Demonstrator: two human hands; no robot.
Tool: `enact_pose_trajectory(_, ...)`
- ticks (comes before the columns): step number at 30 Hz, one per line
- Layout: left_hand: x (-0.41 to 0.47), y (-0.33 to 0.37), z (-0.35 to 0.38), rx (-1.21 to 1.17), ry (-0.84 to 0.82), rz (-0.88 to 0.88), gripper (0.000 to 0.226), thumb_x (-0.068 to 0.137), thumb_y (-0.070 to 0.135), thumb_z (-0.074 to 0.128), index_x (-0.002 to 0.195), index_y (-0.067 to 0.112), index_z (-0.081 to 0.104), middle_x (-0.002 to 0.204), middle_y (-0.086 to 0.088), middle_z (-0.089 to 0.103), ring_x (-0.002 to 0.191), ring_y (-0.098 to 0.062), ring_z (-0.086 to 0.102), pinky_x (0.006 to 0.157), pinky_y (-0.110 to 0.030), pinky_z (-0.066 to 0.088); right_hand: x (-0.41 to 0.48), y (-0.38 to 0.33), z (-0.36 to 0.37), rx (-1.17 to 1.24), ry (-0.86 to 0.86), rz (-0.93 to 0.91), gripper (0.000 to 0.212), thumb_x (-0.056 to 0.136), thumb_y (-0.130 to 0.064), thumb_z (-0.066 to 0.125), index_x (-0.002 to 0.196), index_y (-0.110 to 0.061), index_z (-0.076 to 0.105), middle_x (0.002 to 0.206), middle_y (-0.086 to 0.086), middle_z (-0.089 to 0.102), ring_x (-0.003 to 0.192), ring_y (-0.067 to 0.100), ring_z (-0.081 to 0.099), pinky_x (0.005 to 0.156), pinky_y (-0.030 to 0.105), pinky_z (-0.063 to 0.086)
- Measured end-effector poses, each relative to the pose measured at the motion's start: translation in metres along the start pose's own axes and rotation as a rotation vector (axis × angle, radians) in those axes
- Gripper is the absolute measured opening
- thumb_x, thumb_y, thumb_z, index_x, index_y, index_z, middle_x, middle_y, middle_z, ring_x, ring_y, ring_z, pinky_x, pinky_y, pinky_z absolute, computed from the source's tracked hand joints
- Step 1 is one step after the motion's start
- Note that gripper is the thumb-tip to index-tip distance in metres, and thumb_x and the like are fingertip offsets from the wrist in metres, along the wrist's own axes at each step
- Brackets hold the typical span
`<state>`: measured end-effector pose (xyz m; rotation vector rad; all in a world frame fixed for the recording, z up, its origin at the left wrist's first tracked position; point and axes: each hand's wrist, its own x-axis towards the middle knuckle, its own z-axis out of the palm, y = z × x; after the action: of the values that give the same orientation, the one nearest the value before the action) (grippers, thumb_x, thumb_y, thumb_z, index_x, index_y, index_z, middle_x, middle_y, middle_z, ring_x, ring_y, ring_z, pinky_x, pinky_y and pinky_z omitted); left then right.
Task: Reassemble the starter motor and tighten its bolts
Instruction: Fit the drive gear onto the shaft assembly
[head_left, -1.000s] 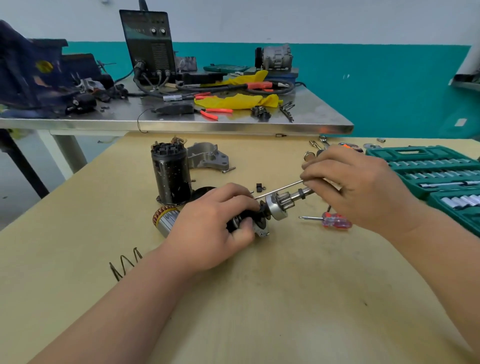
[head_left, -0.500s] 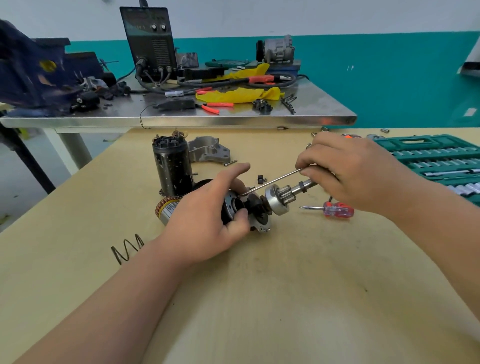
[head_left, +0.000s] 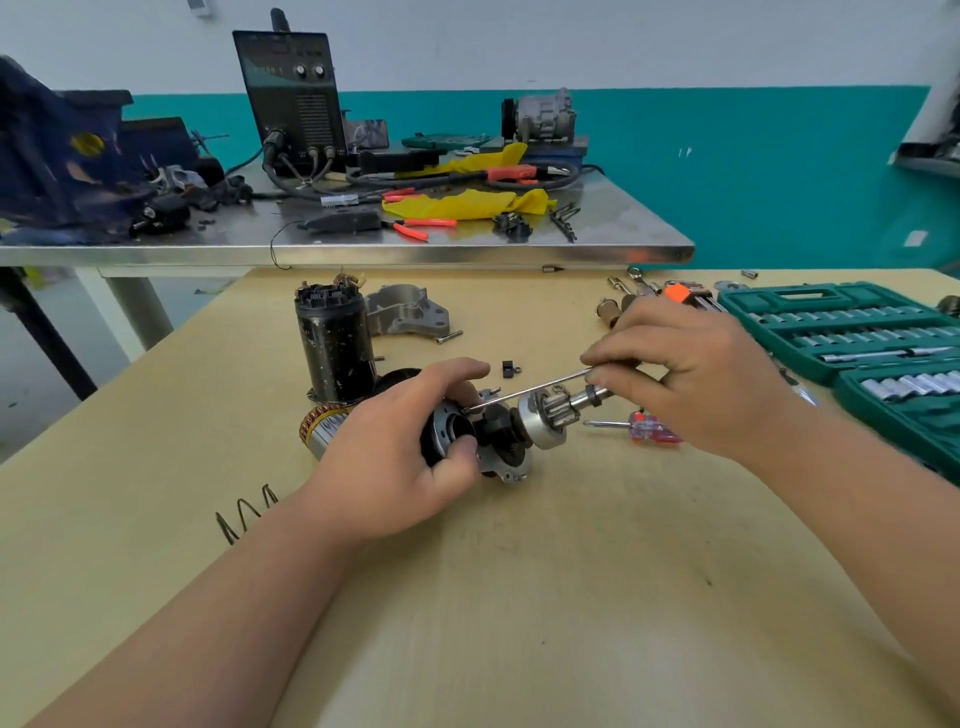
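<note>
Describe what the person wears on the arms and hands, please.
The left hand and the right hand are bare: no gloves, no rings, no watch show. The left forearm and the right forearm are uncovered too; no sleeve is in view.

The left arm (head_left: 208, 597) runs in from 7 o'clock, and the left hand (head_left: 395, 457) lies back up with fingers and thumb curled round the motor body (head_left: 452, 434). The right arm (head_left: 857, 493) runs in from 4 o'clock, and the right hand (head_left: 696, 374), knuckles up, pinches a thin rod (head_left: 524, 391) in its fingertips, the rod pointing toward 8 o'clock.
</note>
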<state>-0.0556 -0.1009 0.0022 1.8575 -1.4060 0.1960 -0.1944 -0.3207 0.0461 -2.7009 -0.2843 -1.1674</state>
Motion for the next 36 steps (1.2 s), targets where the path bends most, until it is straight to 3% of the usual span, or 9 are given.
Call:
enact_pose_trajectory(9, -0.001, -0.008, 0.001, -0.090, 0.049, -0.051, 0.052, 0.076, 0.038, 0.049, 0.128, 0.040, 0.044, 0.105, 0.024, 0.062, 0.100, 0.005, 0.058, 0.082, -0.007, 0.043, 0.006, -0.004, 0.004, -0.137, -0.001, -0.141, 0.022, 0.089, -0.017, 0.059, 0.083, -0.001, 0.073, 0.073, 0.012, 0.060, 0.057, 0.027, 0.057, 0.058, 0.025, 0.042)
enact_pose_trajectory(14, -0.002, -0.006, 0.003, -0.044, 0.011, -0.045, 0.053, 0.075, 0.041, 0.048, 0.127, 0.031, 0.053, 0.111, 0.025, 0.057, 0.108, 0.005, 0.055, 0.090, -0.007, 0.040, 0.006, -0.003, -0.010, -0.066, 0.049, -0.075, 0.020, 0.091, -0.017, 0.057, 0.085, -0.002, 0.069, 0.078, 0.007, 0.060, 0.071, 0.020, 0.056, 0.070, 0.022, 0.046)
enact_pose_trajectory(17, -0.004, -0.001, 0.005, 0.023, -0.013, -0.052, 0.059, 0.075, 0.046, 0.046, 0.128, 0.024, 0.056, 0.114, 0.022, 0.053, 0.108, 0.004, 0.051, 0.088, -0.009, 0.041, 0.004, -0.010, -0.023, 0.326, 0.204, 0.436, 0.010, 0.089, -0.018, 0.056, 0.087, -0.025, 0.063, 0.060, -0.009, 0.058, 0.058, 0.012, 0.056, 0.059, 0.014, 0.046)
enact_pose_trajectory(21, -0.006, 0.011, 0.014, 0.077, -0.073, -0.059, 0.067, 0.074, 0.052, 0.055, 0.137, 0.034, 0.043, 0.118, 0.027, 0.038, 0.107, 0.003, 0.048, 0.082, -0.012, 0.043, 0.002, -0.032, -0.012, 1.208, 0.274, 1.037, 0.024, 0.094, -0.007, 0.047, 0.084, -0.014, 0.067, 0.050, -0.001, 0.053, 0.042, 0.015, 0.052, 0.041, 0.020, 0.044)
enact_pose_trajectory(23, -0.006, 0.017, 0.019, 0.117, -0.102, -0.051, 0.067, 0.073, 0.055, 0.058, 0.136, 0.037, 0.043, 0.115, 0.031, 0.029, 0.104, 0.005, 0.045, 0.079, -0.017, 0.047, -0.002, -0.041, -0.010, 1.495, 0.197, 1.115, 0.029, 0.090, -0.014, 0.050, 0.075, -0.013, 0.076, 0.063, 0.002, 0.067, 0.055, 0.015, 0.067, 0.046, 0.022, 0.052)
enact_pose_trajectory(25, -0.008, 0.020, 0.021, 0.136, -0.105, -0.055, 0.067, 0.071, 0.059, 0.059, 0.132, 0.038, 0.046, 0.112, 0.033, 0.024, 0.099, 0.006, 0.042, 0.075, -0.019, 0.047, -0.007, -0.045, -0.010, 1.561, 0.149, 1.008, 0.026, 0.081, -0.017, 0.054, 0.078, -0.012, 0.079, 0.082, 0.008, 0.075, 0.074, 0.018, 0.074, 0.055, 0.024, 0.057)
enact_pose_trajectory(31, -0.010, 0.023, 0.023, 0.077, -0.128, -0.123, 0.049, 0.071, 0.050, 0.073, 0.114, 0.038, 0.053, 0.117, 0.028, 0.025, 0.096, 0.003, 0.048, 0.081, -0.024, 0.052, -0.010, -0.054, -0.022, 0.923, 0.100, 0.729, 0.030, 0.091, 0.002, 0.057, 0.078, -0.020, 0.073, 0.076, 0.005, 0.075, 0.070, 0.019, 0.073, 0.061, 0.025, 0.058)
enact_pose_trajectory(33, -0.010, 0.023, 0.023, 0.041, -0.122, -0.141, 0.042, 0.072, 0.047, 0.074, 0.105, 0.043, 0.049, 0.119, 0.029, 0.027, 0.095, 0.008, 0.048, 0.079, -0.018, 0.048, -0.011, -0.058, -0.023, 0.587, -0.011, 0.620, 0.027, 0.090, -0.007, 0.064, 0.073, -0.028, 0.070, 0.070, -0.009, 0.072, 0.061, 0.007, 0.067, 0.060, 0.018, 0.054)
enact_pose_trajectory(36, -0.010, 0.023, 0.023, 0.001, -0.111, -0.148, 0.042, 0.072, 0.043, 0.075, 0.102, 0.045, 0.046, 0.119, 0.030, 0.029, 0.100, 0.025, 0.041, 0.075, -0.009, 0.040, -0.011, -0.067, -0.019, 0.200, -0.078, 0.449, 0.025, 0.088, -0.025, 0.067, 0.073, -0.043, 0.060, 0.081, -0.017, 0.059, 0.076, -0.003, 0.055, 0.066, 0.006, 0.037)
